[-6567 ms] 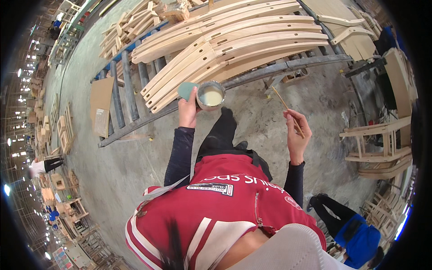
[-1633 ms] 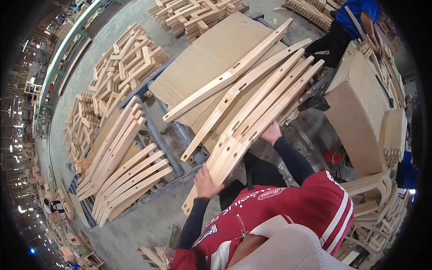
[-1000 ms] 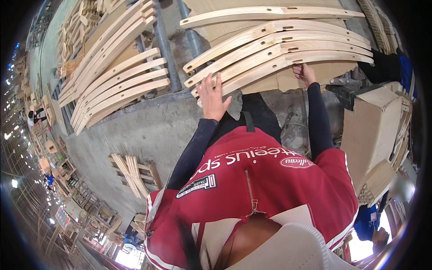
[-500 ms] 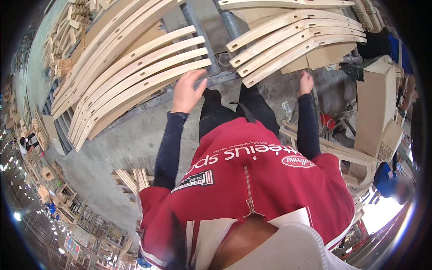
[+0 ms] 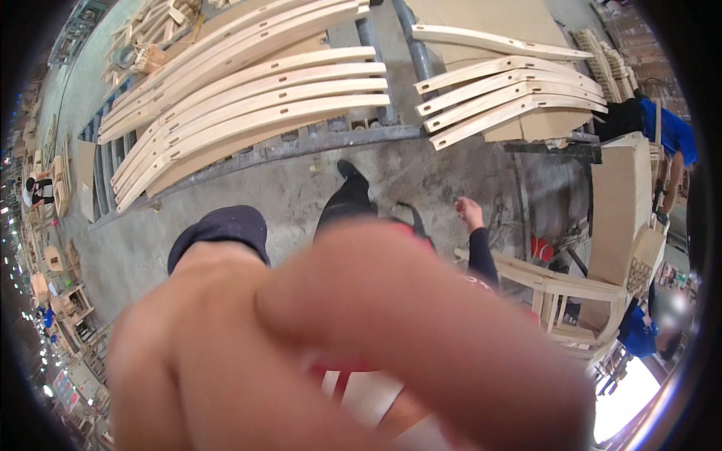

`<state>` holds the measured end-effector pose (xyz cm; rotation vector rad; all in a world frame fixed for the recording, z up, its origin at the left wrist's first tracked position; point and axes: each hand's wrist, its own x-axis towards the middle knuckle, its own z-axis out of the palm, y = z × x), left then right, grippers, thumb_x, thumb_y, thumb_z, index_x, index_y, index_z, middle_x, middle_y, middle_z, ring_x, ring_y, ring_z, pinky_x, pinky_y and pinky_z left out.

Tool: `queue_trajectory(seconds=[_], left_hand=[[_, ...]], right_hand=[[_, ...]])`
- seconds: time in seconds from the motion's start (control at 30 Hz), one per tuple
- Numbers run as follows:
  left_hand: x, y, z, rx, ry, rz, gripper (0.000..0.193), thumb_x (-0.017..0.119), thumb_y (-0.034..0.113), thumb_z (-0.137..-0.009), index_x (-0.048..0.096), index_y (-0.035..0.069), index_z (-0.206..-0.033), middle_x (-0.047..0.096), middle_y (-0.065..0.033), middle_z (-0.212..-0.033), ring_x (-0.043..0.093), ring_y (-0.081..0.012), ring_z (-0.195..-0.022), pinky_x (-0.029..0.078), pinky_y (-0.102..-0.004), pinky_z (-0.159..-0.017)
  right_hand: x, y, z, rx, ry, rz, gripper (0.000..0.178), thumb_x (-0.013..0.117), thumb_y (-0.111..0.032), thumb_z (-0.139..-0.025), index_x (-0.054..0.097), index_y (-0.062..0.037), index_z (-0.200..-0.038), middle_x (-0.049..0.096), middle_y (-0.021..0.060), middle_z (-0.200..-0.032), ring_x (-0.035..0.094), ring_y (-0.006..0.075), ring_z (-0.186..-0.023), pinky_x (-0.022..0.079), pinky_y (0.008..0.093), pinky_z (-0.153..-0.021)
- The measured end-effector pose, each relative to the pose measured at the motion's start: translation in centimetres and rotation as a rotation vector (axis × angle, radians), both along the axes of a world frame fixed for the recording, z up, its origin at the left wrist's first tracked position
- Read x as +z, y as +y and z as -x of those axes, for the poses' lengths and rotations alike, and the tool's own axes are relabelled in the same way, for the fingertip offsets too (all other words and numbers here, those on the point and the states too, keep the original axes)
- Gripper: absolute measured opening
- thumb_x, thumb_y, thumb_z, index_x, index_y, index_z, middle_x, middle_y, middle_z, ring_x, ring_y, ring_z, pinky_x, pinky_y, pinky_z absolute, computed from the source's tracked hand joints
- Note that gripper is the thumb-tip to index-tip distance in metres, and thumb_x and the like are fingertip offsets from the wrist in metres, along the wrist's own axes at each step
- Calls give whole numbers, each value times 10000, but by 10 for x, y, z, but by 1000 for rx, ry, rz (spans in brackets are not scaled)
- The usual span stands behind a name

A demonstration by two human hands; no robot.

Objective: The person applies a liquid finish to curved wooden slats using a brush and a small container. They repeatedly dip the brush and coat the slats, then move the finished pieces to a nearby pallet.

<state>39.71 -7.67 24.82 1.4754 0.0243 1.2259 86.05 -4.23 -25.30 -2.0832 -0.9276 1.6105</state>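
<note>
My left hand [image 5: 226, 338] is raised very close to the camera and fills the lower middle, blurred. Its thumb stretches to the right, apart from the fingers; the fingertips run out of view, so any grip is hidden. Hanging over the concrete floor, my right hand [image 5: 470, 213] has loosely bent fingers with small gaps and nothing visible in them. Ahead lie curved wooden slats with slots: one row [image 5: 278, 98] on the left and a shorter row [image 5: 519, 94] on the right. Neither hand touches them.
Cardboard [image 5: 541, 126] lies under the slats on a roller conveyor [image 5: 368, 137]. At right stand a tall carton [image 5: 617, 218], a wooden frame [image 5: 560, 289] and a red round object [image 5: 541, 249]. A co-worker in blue [image 5: 665, 124] is at far right.
My left hand has risen from beside the left slats to close before the camera. My right hand has moved back from the right slats. The view has shifted.
</note>
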Motion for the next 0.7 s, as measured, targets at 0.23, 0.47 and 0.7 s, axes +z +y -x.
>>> queue_trajectory(seconds=[0.23,0.47,0.7], left_hand=[[12,-58,-28,-145,13,-69,267,671,228,-873,630,116,-1112,605,-97,-1154,530,-221,-1075,470,-373,-915],[13,-112,-19,-191,8,-81,201,671,187,-856,656,117,-1044,622,-81,-1106,546,-205,-1021,486,-371,-901],[9,-141,66,-68,-30,-105,139,672,147,-840,682,118,-976,639,-64,-1059,562,-189,-968,503,-369,-886]], right_hand=[[-73,-102,-2,77,39,186,210,581,-270,-909,656,-88,-984,704,34,-853,648,160,-723,510,332,-610],[-40,-145,22,151,-33,357,271,554,-256,-921,662,-92,-1107,723,45,-935,667,171,-729,526,350,-624],[-11,-39,97,360,-89,-333,283,551,-265,-950,691,-19,-945,702,62,-766,634,128,-631,501,274,-584]])
